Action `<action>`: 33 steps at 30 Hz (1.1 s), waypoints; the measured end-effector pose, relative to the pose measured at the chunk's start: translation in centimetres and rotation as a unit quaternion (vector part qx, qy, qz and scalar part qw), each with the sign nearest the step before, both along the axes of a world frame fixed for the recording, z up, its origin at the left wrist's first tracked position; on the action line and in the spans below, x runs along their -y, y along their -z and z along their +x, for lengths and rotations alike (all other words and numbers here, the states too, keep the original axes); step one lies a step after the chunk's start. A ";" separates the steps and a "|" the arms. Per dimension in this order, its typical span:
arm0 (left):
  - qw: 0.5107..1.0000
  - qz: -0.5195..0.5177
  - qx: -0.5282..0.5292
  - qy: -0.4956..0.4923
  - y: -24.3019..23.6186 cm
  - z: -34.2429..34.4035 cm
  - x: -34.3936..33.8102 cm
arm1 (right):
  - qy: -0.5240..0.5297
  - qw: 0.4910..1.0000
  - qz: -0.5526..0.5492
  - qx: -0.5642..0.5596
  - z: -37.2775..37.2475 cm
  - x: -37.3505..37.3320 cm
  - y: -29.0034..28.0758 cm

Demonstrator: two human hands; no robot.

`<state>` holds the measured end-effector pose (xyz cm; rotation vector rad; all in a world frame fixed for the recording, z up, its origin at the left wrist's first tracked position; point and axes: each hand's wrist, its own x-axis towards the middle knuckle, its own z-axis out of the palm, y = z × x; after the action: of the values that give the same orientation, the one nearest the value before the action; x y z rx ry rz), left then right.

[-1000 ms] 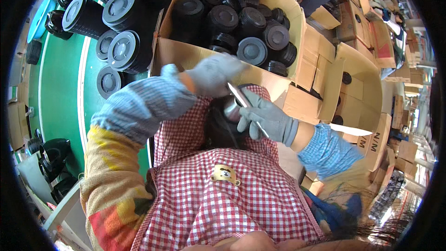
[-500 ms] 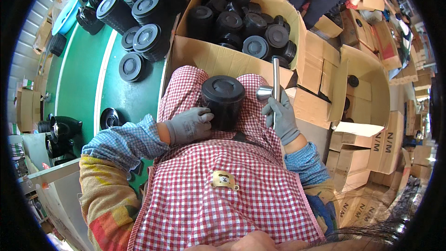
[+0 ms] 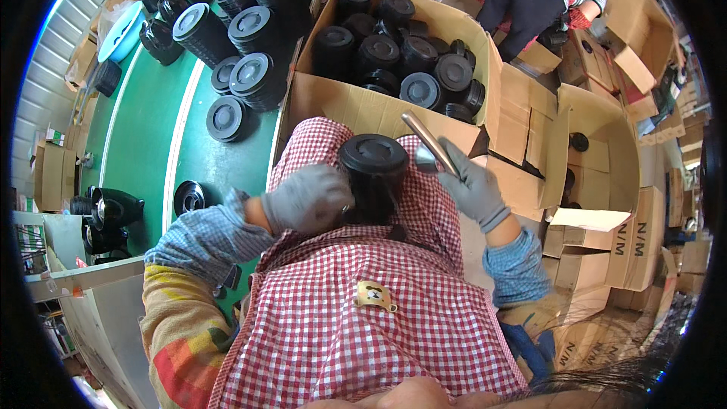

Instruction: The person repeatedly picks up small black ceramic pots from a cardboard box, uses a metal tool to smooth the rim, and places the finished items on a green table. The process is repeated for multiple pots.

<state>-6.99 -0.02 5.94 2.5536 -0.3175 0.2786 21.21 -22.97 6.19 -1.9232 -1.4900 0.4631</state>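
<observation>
A black round lidded container [image 3: 372, 182] stands upright between my knees, on the red-and-white checked apron [image 3: 363, 333]. My left hand [image 3: 309, 198], in a grey glove, is at its left side. It is blurred, but its fingers look curled in; whether anything is in them is hidden. To the right of the container, my gloved right hand [image 3: 473, 191] is closed around a shiny metal hammer-like tool [image 3: 428, 140]. The tool's bar slants up to the left, and its rounded head points towards the container without touching it.
Ahead, a cardboard box [image 3: 356, 106] holds many similar black containers. On the left, a green table [image 3: 136, 136] bears stacks of black lids [image 3: 254, 76] and glossy black housings [image 3: 159, 42]. An open carton [image 3: 606, 159] stands right. A person [image 3: 530, 0] bends over boxes at far right.
My left hand has risen slightly and is blurred. The tool has tilted from nearly upright to slanting left, while my right hand has shifted right. The whole view has shifted a little.
</observation>
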 end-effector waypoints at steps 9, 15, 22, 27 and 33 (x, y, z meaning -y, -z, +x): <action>0.995 -0.054 0.053 -0.065 -4.7 9.1 -8.6 | -0.095 0.889 -0.287 -0.343 2.3 -11.3 -5.7; 0.978 -0.066 -0.159 -0.115 -2.6 9.7 -8.4 | -0.243 0.889 -0.305 -0.240 5.4 -14.7 -2.7; 0.947 -0.071 -0.277 -0.148 -7.5 7.7 -3.9 | -0.374 0.854 -0.328 -0.152 6.5 -18.9 -0.8; 0.916 -0.084 -0.367 -0.138 -8.6 8.8 -3.4 | -0.412 0.833 -0.352 -0.115 6.4 -19.8 -1.2; 0.886 -0.071 -0.449 -0.095 -8.5 11.0 -4.6 | -0.406 0.813 -0.393 -0.142 6.6 -19.9 -1.0</action>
<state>3.97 4.58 14.47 2.2732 0.2982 -0.7769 27.83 -3.05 7.18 -1.4865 -2.0414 1.9143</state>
